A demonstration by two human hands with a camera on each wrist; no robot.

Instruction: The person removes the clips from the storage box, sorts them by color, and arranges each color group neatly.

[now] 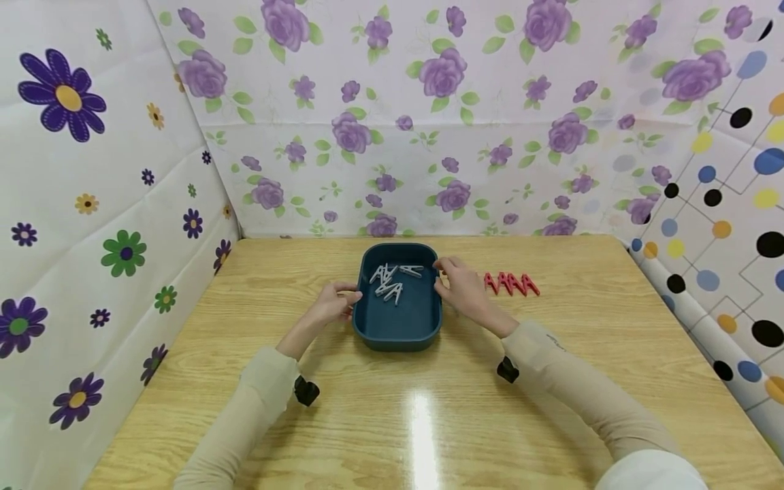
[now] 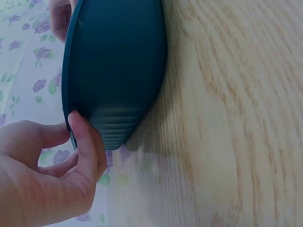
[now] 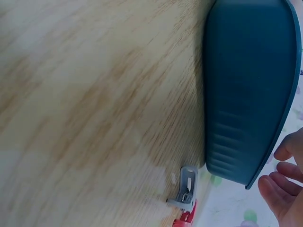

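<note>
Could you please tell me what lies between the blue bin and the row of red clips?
In the head view, the right hand is between the bin and the red clips; the right wrist view also shows a grey clip there.

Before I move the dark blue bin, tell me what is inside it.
Inside the dark blue bin lie several gray clothespins, mostly toward its far left. Some seem to overlap, hiding parts of one another and the bit of bin floor beneath them.

White glare [image 1: 422,435] streaks the brightly lit table [image 1: 490,435].
</note>
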